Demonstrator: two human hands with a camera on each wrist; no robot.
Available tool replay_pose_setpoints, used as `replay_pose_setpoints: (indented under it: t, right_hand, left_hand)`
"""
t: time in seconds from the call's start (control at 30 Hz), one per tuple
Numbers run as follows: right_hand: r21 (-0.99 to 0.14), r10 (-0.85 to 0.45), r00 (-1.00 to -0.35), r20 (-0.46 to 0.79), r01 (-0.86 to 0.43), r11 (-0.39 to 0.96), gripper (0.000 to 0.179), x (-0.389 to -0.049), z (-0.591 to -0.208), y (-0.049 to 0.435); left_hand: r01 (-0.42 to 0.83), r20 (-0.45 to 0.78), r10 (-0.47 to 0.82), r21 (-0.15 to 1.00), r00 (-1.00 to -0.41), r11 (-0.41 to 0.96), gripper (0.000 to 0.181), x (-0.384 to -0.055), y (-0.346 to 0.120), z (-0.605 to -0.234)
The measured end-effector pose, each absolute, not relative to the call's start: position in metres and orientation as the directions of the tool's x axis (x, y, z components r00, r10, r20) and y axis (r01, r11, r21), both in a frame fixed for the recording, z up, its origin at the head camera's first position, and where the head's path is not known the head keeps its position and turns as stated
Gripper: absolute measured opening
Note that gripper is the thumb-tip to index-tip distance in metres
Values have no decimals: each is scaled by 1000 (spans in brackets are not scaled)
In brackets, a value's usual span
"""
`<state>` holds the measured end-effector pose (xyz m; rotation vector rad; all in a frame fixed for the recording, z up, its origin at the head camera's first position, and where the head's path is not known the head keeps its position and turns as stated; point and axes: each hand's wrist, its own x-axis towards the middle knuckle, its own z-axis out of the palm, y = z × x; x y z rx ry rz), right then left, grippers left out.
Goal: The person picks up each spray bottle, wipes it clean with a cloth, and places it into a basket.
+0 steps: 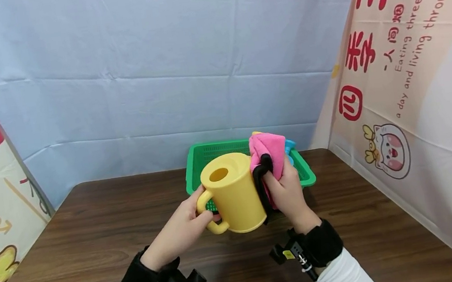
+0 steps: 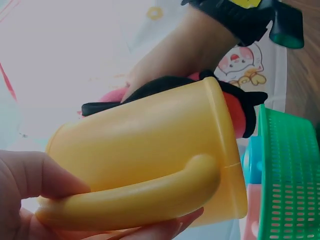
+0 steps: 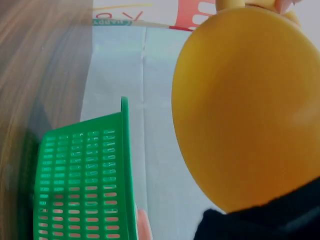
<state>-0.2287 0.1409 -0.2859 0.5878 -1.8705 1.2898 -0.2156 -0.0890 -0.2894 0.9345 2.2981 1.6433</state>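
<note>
A yellow plastic watering can [image 1: 238, 201] is held up over the near side of the green basket [image 1: 195, 164]. It has a round hole in its top and a loop handle, which my left hand [image 1: 189, 217] grips with the thumb over it. My right hand [image 1: 290, 194] holds a pink cloth [image 1: 269, 147] with black edging against the can's right side. In the left wrist view the cloth [image 2: 240, 115] lies along the far side of the can. The right wrist view shows the can's smooth underside [image 3: 250, 110]. The cloth hides whatever is on that side.
Behind the can, the green basket stands on the brown wooden table [image 1: 113, 232]. Blue [image 1: 290, 145] and pink pieces [image 2: 253, 212] are partly visible in it. A pale blue cloth backdrop [image 1: 136, 76] rises behind, with printed sheets at both sides.
</note>
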Motion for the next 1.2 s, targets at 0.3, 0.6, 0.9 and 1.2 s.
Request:
replay_pose_setpoints:
  t: [0.3,0.6,0.9,1.2]
  right_hand:
    - [-594,-30,-641,767,-726,346,14,-222,-279,141]
    - [-679,-110,-713,692,-695,237,15,-239,-292,151]
    - [-729,-142,-757,638,-653,207,26,-240,-287,158]
    - [-857,-158,-874,459,-482,179,35,-243,-282,173]
  left_hand:
    - [335,204,546,930,-812,152,55,-213,-90,-286]
    - [324,247,495,943,-833,73,53,-215,-94,-283]
    - [366,316,425,930,-848,39,43,-214,-95,-281]
    - [346,330,458,937,-825,-51,43,-211,-94,-280]
